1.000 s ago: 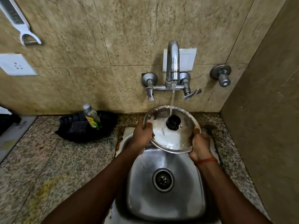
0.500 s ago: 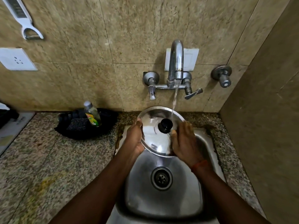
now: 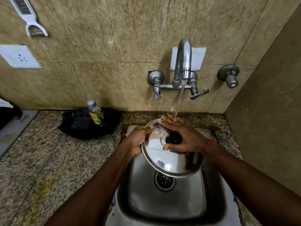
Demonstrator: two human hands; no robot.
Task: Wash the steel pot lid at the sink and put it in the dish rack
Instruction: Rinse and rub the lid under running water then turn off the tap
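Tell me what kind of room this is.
Most likely a home kitchen: a steel sink set in a granite counter, a wall tap running, and a dish soap bottle beside it.

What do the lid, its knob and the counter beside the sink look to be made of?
Lid: polished steel, by its mirror-like reflections. Knob: glossy black, probably plastic, though the right hand partly covers it. Counter: speckled stone, likely polished granite, with a yellowish stain near the front.
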